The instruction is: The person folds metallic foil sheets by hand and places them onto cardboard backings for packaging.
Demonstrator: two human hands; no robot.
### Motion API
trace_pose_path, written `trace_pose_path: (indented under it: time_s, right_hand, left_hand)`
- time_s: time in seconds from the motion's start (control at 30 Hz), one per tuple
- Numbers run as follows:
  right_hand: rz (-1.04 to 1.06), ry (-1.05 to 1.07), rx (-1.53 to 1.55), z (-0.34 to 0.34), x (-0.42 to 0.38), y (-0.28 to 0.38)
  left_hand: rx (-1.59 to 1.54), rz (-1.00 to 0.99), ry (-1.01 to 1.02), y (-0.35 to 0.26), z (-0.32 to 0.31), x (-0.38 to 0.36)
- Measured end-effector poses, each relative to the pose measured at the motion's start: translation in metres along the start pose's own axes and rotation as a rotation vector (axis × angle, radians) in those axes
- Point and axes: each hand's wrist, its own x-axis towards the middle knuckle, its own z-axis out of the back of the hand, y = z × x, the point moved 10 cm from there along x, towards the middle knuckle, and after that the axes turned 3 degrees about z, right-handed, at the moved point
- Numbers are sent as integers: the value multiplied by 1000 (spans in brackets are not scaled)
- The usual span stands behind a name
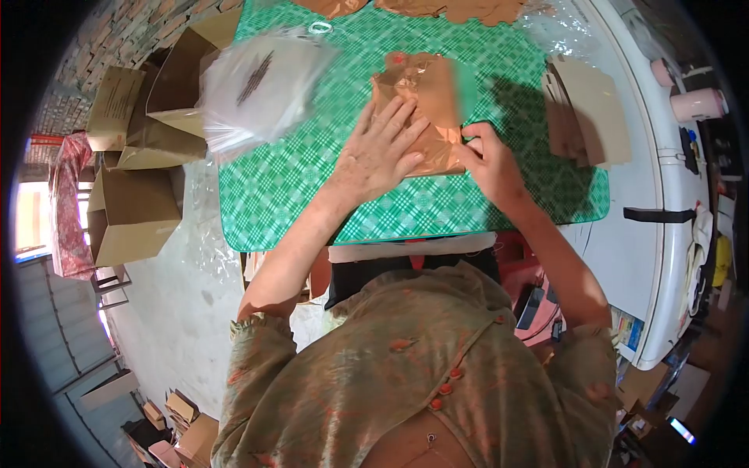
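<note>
A shiny copper-coloured folded piece (433, 86), with a scalloped edge and a small red mark at its far end, lies on the green checked tablecloth (292, 199). Its glossy, creased surface looks like clear plastic film. My left hand (382, 148) lies flat over its left and near part, fingers stretched out. At the near right edge, my right hand (491, 160) has thumb and forefinger pinched on the folded piece. To the left of my left hand sits a stack of clear plastic bags (261, 86) with dark print.
More copper-coloured scalloped pieces (445, 8) lie along the far table edge. A stack of beige cardboard sheets (589, 109) is at the right, near a white appliance-like surface (640, 257). Open cardboard boxes (140, 203) stand left of the table. A small white ring (320, 28) lies beyond the bags.
</note>
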Motion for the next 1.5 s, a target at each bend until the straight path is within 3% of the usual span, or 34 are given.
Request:
trace_pose_path:
  time_s: [0.1, 0.43, 0.63, 0.97, 1.27, 1.5]
  right_hand:
    - [100, -101, -51, 3, -20, 10]
    - [52, -172, -362, 4, -37, 13]
    - [169, -222, -483, -4, -41, 16]
    - [109, -142, -605, -10, -37, 14]
    - [57, -70, -645, -12, -33, 14]
    - [67, -14, -679, -15, -30, 16]
  left_hand:
    - [1, -8, -6, -1, 0, 0]
    - [-9, -20, -13, 1, -1, -1]
    - [-44, 6, -8, 0, 3, 0]
    - [-147, 48, -122, 8, 24, 2]
    - [-137, -151, 7, -9, 1, 17]
    - [-109, -162, 41, -11, -7, 17]
